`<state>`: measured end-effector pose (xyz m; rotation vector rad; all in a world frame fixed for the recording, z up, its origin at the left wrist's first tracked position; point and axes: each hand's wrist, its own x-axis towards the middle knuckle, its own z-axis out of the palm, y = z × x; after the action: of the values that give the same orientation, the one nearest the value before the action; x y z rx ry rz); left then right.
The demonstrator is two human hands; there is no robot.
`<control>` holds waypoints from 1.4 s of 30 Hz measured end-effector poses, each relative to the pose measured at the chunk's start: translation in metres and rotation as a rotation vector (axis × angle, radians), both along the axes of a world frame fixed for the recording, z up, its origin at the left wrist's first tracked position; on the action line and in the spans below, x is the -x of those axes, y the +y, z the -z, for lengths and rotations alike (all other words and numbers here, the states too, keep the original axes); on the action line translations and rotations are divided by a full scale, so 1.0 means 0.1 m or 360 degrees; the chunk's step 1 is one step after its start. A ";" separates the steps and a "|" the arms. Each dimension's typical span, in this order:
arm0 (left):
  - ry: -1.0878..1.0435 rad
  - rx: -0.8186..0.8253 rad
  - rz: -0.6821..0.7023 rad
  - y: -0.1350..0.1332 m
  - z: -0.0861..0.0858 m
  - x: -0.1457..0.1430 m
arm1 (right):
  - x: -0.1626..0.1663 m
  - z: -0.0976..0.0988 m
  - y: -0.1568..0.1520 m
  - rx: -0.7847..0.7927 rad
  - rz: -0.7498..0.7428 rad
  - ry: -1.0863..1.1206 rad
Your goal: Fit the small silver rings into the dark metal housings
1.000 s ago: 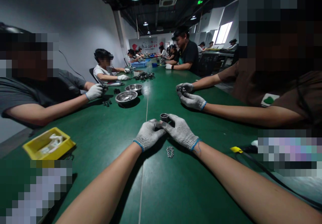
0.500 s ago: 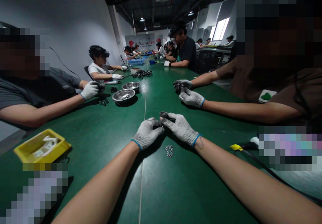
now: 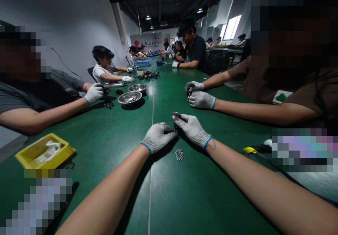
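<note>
My right hand [image 3: 192, 130], in a grey-white knitted glove with a blue cuff, is closed around a dark metal part [image 3: 175, 115] with a round, flared top. The thumb presses near its rim. My left hand [image 3: 159, 137], gloved alike, pinches at the lower end of the same part, and its fingertips hide most of that end. Just below the hands, several small metal rings [image 3: 179, 154] lie on the green table [image 3: 169, 199] in an oval loop. What kind of part I hold cannot be made out.
Two steel bowls [image 3: 130, 99] stand ahead on the left, near small black parts [image 3: 108, 105]. A yellow bin [image 3: 45, 151] holds white items at left. A co-worker's gloved hands [image 3: 202, 99] work a dark part at right. A black cable with a yellow piece [image 3: 249, 150] lies nearer.
Both my hands have shifted slightly right with the metal part. Its round top has tipped, so its rim now shows nearly edge-on. The co-worker at right has turned their part.
</note>
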<state>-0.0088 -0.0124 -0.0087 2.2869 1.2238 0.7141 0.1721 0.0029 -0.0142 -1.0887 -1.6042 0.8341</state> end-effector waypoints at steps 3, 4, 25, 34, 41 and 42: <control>-0.0107 0.0058 0.0000 0.02 0.02 0.02 | 0.01 0.00 0.00 0.0025 -0.0011 0.0037; -0.0148 0.0072 0.0003 0.02 0.03 0.02 | 0.01 -0.01 0.00 0.0030 -0.0023 0.0033; -0.0241 0.0129 -0.0128 0.01 0.00 0.00 | 0.01 0.01 -0.03 -0.0111 0.0038 -0.0003; -0.0315 0.0202 -0.0042 0.04 0.02 0.03 | 0.01 0.02 -0.05 -0.0186 -0.0006 -0.0104; -0.0338 0.0135 0.0020 0.04 0.02 0.07 | 0.01 0.00 -0.07 -0.0195 -0.0062 -0.0150; -0.0326 0.0123 0.0005 0.03 0.01 0.07 | 0.00 0.00 -0.07 -0.0187 -0.0061 -0.0155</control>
<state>-0.0155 -0.0095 -0.0098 2.0946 1.1324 0.8607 0.1718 -0.0039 -0.0142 -1.0314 -1.7374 0.7119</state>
